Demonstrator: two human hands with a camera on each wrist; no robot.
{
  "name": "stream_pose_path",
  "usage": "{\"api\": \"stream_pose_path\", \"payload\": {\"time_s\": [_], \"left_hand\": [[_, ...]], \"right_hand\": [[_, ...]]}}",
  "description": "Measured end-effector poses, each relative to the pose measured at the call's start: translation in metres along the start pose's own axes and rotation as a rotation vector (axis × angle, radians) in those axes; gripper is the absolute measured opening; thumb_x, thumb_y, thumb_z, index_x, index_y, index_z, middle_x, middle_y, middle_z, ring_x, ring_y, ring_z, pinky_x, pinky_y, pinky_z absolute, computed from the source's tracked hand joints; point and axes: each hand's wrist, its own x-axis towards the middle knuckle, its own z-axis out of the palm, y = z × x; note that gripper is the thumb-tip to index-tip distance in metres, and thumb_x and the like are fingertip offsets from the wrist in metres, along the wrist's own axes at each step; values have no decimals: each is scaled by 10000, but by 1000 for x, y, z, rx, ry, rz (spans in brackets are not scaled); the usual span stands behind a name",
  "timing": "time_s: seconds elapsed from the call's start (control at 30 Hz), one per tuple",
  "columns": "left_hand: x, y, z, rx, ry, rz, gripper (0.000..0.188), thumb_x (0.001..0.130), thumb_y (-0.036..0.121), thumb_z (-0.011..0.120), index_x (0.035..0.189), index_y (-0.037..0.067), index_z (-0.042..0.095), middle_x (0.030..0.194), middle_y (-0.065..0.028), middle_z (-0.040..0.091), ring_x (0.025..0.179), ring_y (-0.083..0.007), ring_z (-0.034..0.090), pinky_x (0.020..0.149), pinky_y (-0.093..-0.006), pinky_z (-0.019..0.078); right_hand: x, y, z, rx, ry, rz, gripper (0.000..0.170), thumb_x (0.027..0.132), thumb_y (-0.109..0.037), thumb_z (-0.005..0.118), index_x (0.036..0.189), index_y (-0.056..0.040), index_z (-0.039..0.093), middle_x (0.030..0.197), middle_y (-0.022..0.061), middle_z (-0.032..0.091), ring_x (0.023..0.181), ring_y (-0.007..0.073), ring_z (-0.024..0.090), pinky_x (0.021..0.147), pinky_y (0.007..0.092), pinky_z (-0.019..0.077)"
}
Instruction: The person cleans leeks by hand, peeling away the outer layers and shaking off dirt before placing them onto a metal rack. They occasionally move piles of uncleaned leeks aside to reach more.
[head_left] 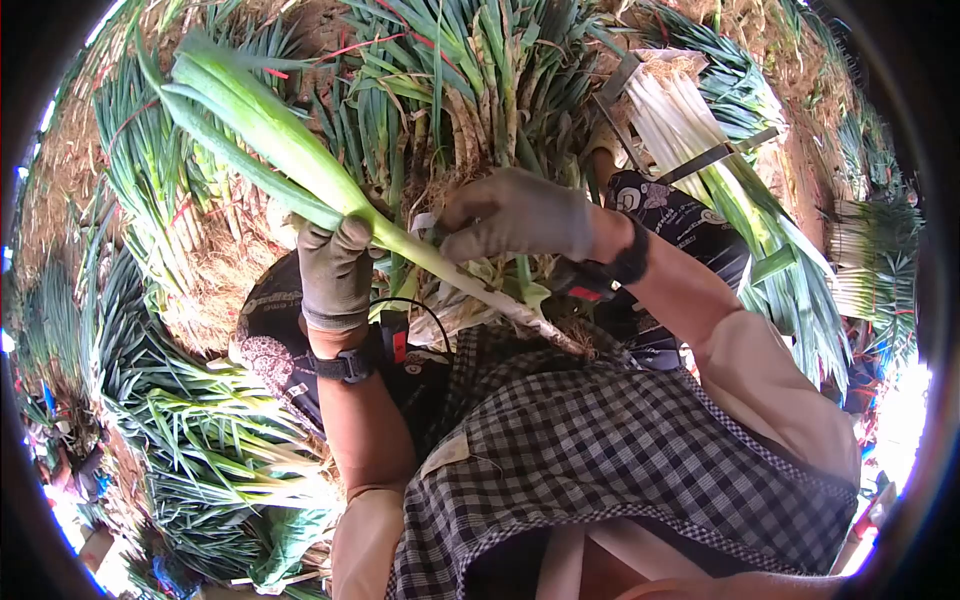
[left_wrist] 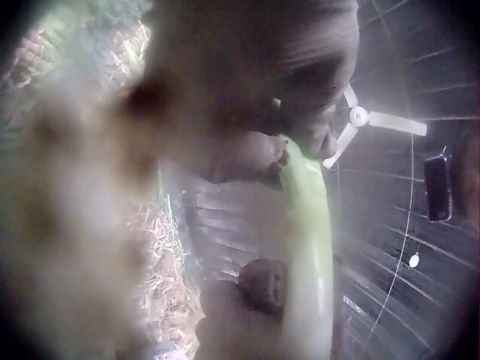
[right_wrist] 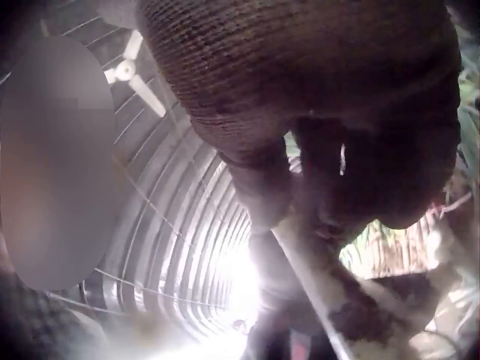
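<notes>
A long green onion (head_left: 337,182) lies slantwise across the head view, its leafy top at upper left and its roots (head_left: 580,346) over the checked apron. My gloved left hand (head_left: 338,265) grips it where green turns pale; in the left wrist view the stalk (left_wrist: 309,247) runs down from the glove. My gloved right hand (head_left: 522,215) is just above the white shank, fingers curled. A pale strip (right_wrist: 311,289) runs down from its fingertips in the right wrist view, looking like a pinched strip of onion skin. The glove hides much of that pinch.
Upright bundles of green onions (head_left: 480,90) stand in front, some tied with red string. More bundles lie at the left (head_left: 215,440). At the right, white-stemmed onions (head_left: 690,120) rest in a metal frame (head_left: 715,155). Loose straw (head_left: 200,320) covers the ground.
</notes>
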Motion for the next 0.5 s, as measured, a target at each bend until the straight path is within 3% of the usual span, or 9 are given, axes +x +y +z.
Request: {"api": "stream_pose_path", "payload": {"time_s": [0.07,0.17,0.37,0.4,0.47,0.5], "left_hand": [[-2,-3,-2,10,-32,8,410,753,350,747,975,23,638,854,-37,650,695,-99,566,599,-213,428],[-5,1,-7,58,-51,-14,428,742,361,753,974,20,640,844,-40,651,703,-102,580,608,-212,438],[-2,3,3,-24,-116,-34,470,709,341,778,981,-8,620,840,-46,651,725,-122,599,640,-233,464],[-4,2,8,-53,-134,-52,449,707,316,783,974,-5,620,835,-42,647,724,-120,598,647,-234,467],[-6,-3,9,-80,-147,-67,384,703,245,795,949,6,624,824,-25,640,718,-111,589,669,-236,474],[-7,-9,1,-97,-202,-115,359,704,228,797,936,13,627,827,-15,637,722,-105,583,677,-229,471]], "right_hand": [[12,-2,11,277,-256,174,224,797,-187,691,923,-2,685,739,25,659,624,68,579,544,232,449],[14,-3,13,360,-312,226,204,795,-172,688,899,3,698,714,25,658,555,51,550,503,214,427],[11,15,19,600,-268,217,159,791,-143,675,852,4,689,627,13,620,571,53,552,519,227,464],[10,20,22,600,-268,219,159,791,-143,675,852,4,689,627,13,620,571,53,552,519,227,464],[7,33,30,57,-293,286,229,788,-196,653,916,-7,672,699,70,650,637,147,624,572,297,487],[1,46,39,57,-294,290,229,788,-196,653,916,-7,672,699,70,650,637,147,624,572,297,487]]}}
